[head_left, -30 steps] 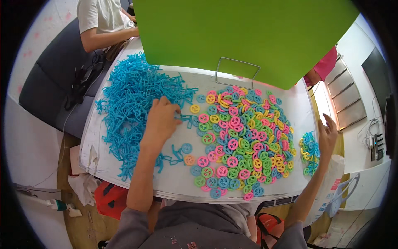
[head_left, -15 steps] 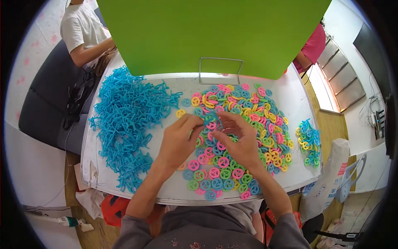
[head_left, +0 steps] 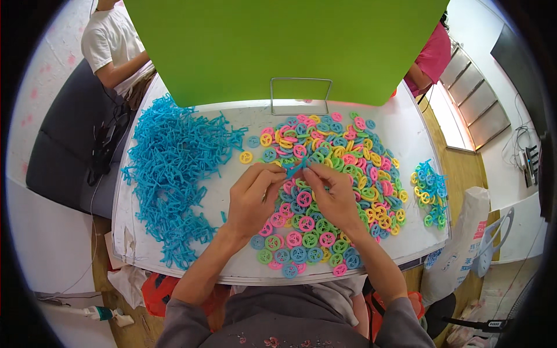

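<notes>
My left hand point(head_left: 253, 197) and my right hand point(head_left: 332, 194) meet over the middle of the white table point(head_left: 400, 124). Together their fingertips pinch a small blue plastic stick piece point(head_left: 296, 168). Under and around the hands lies a wide spread of pink, yellow, green and blue plastic wheel rings point(head_left: 336, 174). A big heap of blue plastic stick pieces point(head_left: 171, 165) covers the table's left part.
A green board point(head_left: 290, 49) stands behind a wire frame point(head_left: 300, 93) at the table's far edge. A small pile of joined blue-and-ring pieces point(head_left: 430, 191) lies at the right edge. A person in a white shirt point(head_left: 113, 49) sits at far left, another in pink point(head_left: 432, 55) at far right.
My left hand left the blue heap and my right hand came in from the right edge. Both now meet at the centre holding a blue stick piece.
</notes>
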Demonstrator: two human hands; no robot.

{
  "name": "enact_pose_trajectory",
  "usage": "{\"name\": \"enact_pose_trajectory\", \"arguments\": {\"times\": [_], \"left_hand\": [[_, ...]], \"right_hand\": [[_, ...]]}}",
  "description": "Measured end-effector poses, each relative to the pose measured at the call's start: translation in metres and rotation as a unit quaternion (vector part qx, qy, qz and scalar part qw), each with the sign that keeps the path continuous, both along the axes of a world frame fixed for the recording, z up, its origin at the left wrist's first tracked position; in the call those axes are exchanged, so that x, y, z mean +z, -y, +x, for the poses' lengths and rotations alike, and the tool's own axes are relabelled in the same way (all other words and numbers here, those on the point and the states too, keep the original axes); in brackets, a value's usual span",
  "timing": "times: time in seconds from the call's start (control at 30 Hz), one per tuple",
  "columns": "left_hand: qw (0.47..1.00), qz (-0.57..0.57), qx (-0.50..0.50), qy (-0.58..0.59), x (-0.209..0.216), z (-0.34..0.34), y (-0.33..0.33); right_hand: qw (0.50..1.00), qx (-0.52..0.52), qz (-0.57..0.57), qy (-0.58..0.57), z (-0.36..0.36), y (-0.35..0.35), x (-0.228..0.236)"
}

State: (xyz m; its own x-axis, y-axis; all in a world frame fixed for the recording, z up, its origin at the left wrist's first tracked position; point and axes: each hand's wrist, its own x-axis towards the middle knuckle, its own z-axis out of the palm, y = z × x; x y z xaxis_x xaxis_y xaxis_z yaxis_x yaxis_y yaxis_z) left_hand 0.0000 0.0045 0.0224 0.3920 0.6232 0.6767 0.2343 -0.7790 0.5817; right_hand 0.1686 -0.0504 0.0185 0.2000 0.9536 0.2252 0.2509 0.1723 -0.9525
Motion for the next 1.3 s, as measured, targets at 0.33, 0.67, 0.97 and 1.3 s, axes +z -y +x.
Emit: {"name": "enact_pose_trajectory", "arguments": {"times": [0.33,0.67,0.97,1.3], "left_hand": [[0.999,0.009,-0.049,0.009,-0.003,-0.002,-0.006],[0.976,-0.074,-0.084,-0.188,-0.019,-0.009,-0.010],[0.958,-0.285,-0.023,-0.005,-0.002,-0.006,-0.008],[0.883,-0.433,-0.108,0.143,0.009,-0.002,0.001]], "right_hand": [[0.984,0.064,-0.053,-0.158,-0.003,0.001,0.016],[0.993,0.009,-0.080,-0.089,0.018,-0.002,0.005],[0.993,0.014,-0.091,-0.073,0.018,-0.002,0.001],[0.992,0.019,-0.110,-0.064,0.007,0.000,0.003]]}}
